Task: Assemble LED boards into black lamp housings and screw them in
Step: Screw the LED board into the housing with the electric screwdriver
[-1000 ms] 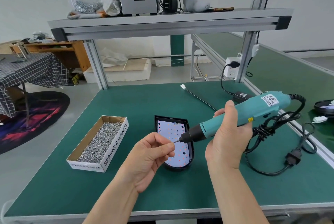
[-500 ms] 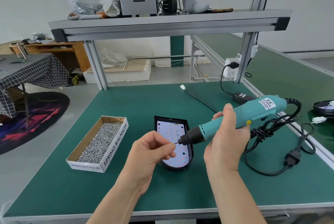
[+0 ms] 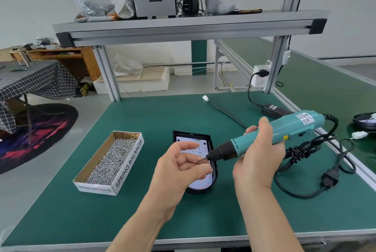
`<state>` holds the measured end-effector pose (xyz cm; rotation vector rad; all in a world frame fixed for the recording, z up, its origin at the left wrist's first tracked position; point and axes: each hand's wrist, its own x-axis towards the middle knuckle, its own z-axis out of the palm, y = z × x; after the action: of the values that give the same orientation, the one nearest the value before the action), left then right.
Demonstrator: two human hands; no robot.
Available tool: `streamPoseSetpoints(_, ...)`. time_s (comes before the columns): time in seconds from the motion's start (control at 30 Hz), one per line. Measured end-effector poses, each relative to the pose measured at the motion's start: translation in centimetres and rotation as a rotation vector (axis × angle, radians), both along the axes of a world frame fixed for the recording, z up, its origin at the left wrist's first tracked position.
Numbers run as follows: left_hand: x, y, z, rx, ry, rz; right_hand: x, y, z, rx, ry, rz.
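Observation:
A black lamp housing (image 3: 215,172) lies flat in the middle of the green bench with a white LED board (image 3: 201,183) seated inside it. My right hand (image 3: 257,158) grips a teal electric screwdriver (image 3: 293,127) tilted down to the left above the housing. A small screw (image 3: 196,162) sits on the bit's tip. My left hand (image 3: 179,170) hovers at that tip with the index finger lifted and the other fingers loosely curled beside the screw. This hand hides the board's left half.
An open cardboard box of screws (image 3: 114,158) sits left of the housing. The screwdriver's coiled black cord (image 3: 305,150) and plug (image 3: 329,179) lie at the right. A power adapter (image 3: 272,109), a thin connector wire (image 3: 205,98) and a second dark housing (image 3: 364,121) lie farther back.
My left hand has loosened its pinch and its index finger has lifted, leaving the screw on the bit. The screwdriver has dropped slightly lower and closer to the housing.

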<state>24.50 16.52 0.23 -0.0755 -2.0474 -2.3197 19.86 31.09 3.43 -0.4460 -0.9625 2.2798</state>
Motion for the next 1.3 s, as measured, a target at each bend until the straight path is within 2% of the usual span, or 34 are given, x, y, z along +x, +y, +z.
streamPoseSetpoints(0.13,-1.0,-2.0,-0.3,-0.055,-0.025,0.035,-1.0,0.2,0.2,0.005,0.022,0.009)
streamPoseSetpoints(0.23,-2.7,-3.8,-1.0,-0.132,-0.046,0.301,-2.1,0.1,0.3,0.024,0.042,0.014)
streamPoseSetpoints(0.3,-4.1,-4.4,-1.8,-0.213,-0.169,0.426,-3.0,-0.3,0.5,0.047,0.06,0.02)
streamPoseSetpoints(0.43,-6.8,-3.1,-3.7,-0.353,-0.423,0.221,-5.2,-1.9,0.8,0.164,0.097,0.016)
streamPoseSetpoints(0.53,-7.8,-2.3,-3.9,-0.3,-0.487,0.167,-6.9,-3.4,0.8,0.299,0.141,0.002)
streamPoseSetpoints(0.83,-8.1,-2.4,-4.5,-0.275,-0.477,0.132,-10.5,-6.9,-0.5,0.69,0.251,-0.019)
streamPoseSetpoints(1.3,-8.0,-2.3,-3.8,-0.251,-0.501,0.123,-12.3,-8.6,-2.5,0.76,0.252,0.031)
